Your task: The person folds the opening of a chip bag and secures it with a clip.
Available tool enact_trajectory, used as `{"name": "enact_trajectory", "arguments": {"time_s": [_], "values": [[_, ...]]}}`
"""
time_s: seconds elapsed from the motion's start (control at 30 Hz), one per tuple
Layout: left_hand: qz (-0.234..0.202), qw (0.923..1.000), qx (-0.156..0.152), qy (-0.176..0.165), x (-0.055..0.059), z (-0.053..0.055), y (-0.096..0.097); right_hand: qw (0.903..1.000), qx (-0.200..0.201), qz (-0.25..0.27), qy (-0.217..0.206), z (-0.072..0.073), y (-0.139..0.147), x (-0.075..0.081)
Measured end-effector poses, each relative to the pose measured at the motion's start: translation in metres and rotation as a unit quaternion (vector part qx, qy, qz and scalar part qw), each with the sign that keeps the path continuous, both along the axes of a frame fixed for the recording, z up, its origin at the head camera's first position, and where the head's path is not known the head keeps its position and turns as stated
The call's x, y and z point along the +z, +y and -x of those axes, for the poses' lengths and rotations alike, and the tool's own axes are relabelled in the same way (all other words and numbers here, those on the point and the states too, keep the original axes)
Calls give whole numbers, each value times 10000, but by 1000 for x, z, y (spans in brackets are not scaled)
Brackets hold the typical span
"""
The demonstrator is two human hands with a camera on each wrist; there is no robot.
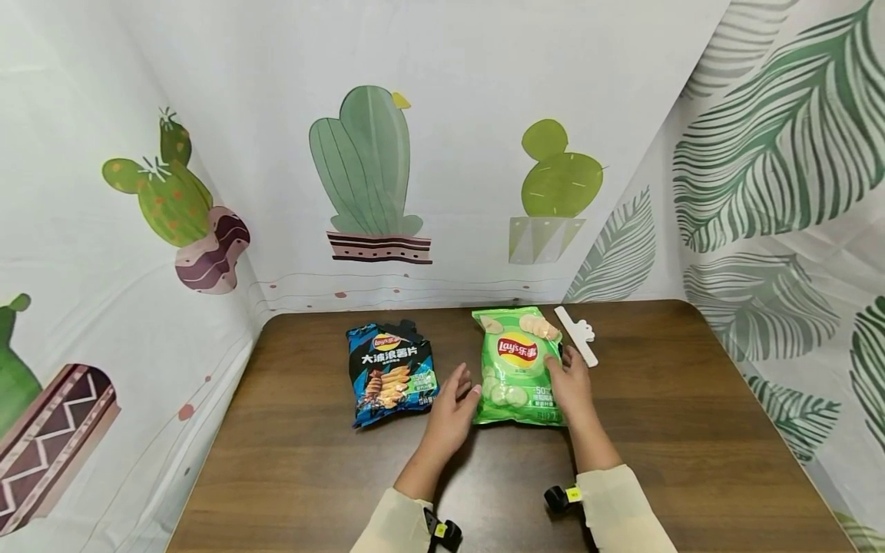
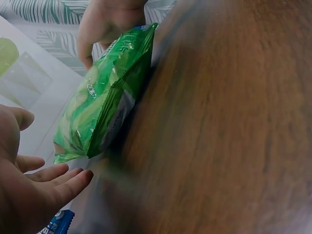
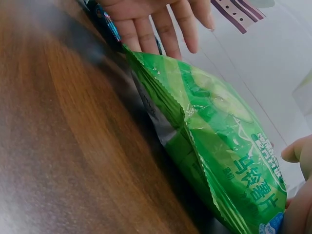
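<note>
A green Lay's potato chip bag (image 1: pixel 515 369) lies face up on the table. My right hand (image 1: pixel 572 384) rests at its right edge, the thumb reaching over the front of the bag and the fingers along its side. To the bag's left, my left hand (image 1: pixel 452 407) is held with relaxed, spread fingers and nothing in it. Both wrist views show the bag's crimped bottom seam; in the left wrist view the left fingers (image 2: pixel 73 187) are near the bag's corner. A white sealing clip (image 1: pixel 577 336) lies just right of the bag's top.
A blue and black Lay's chip bag (image 1: pixel 390 380) lies left of my left hand, with a black clip (image 1: pixel 406 330) at its top. The brown wooden table (image 1: pixel 297 476) ends at a printed cactus curtain (image 1: pixel 463 153) behind.
</note>
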State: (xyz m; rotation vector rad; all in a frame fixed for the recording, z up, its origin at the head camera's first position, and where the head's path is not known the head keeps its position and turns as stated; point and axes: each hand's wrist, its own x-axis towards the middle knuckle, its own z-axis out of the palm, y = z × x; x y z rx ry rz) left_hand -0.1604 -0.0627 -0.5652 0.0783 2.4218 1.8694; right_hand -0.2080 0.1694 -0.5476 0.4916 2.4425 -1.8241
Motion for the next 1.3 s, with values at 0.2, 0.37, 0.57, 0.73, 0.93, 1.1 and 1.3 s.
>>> {"name": "enact_trajectory", "arguments": {"time_s": [0.2, 0.37, 0.57, 0.73, 0.93, 1.1, 1.3], "values": [[52, 9999, -12, -99, -3, -1, 3, 9991, 197, 34, -369, -2, 0, -2], [72, 9998, -21, -157, -6, 0, 5, 9986, 278, -118, -425, -3, 0, -4], [21, 9999, -52, -160, -7, -1, 6, 9989, 309, -55, -335, -3, 2, -5], [-66, 9997, -101, -234, -7, -1, 6, 9987, 332, 275, -283, -4, 2, -3], [-156, 9995, -122, -242, -8, 0, 7, 9983, 285, 490, -101, -5, 1, 0], [-170, 9996, -137, -189, -7, -1, 8, 9976, 247, 647, 50, -5, 0, 2], [-127, 9996, -160, -190, -7, -2, 9, 9971, 212, 725, 98, -4, -1, 2]]}}
